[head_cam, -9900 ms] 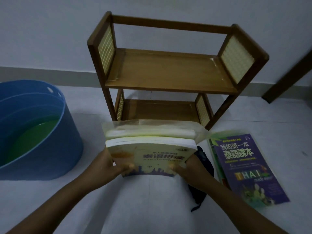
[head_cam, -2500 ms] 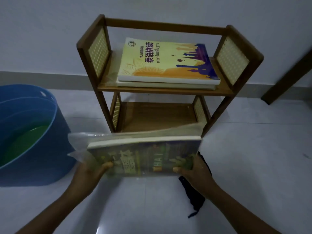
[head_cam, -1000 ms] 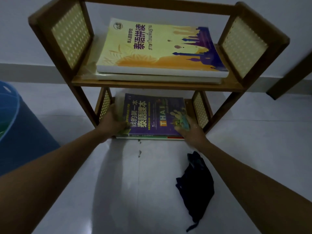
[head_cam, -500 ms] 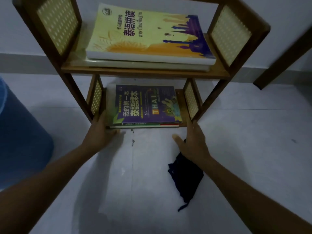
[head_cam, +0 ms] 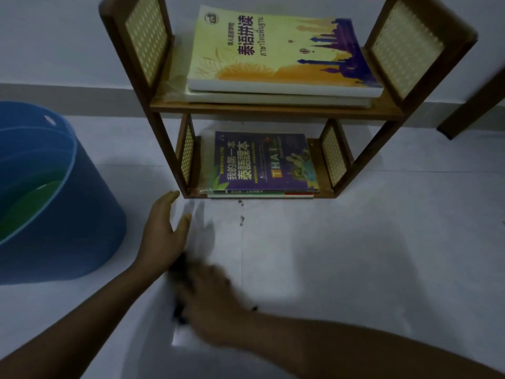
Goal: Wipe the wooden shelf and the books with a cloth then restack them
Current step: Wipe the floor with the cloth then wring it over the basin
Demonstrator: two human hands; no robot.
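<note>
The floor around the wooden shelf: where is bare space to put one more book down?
Bare floor lies to the right of the right hand, in front of the wooden shelf. A narrower strip lies between the blue tub and the shelf, but the left hand is there. Both shelf levels hold books, and the blurred dark cloth lies by the right hand.

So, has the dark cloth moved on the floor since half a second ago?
Yes. The dark cloth, earlier lying right of the floor seam, is now left of it, under the blurred right hand, closer to the blue tub.
</note>
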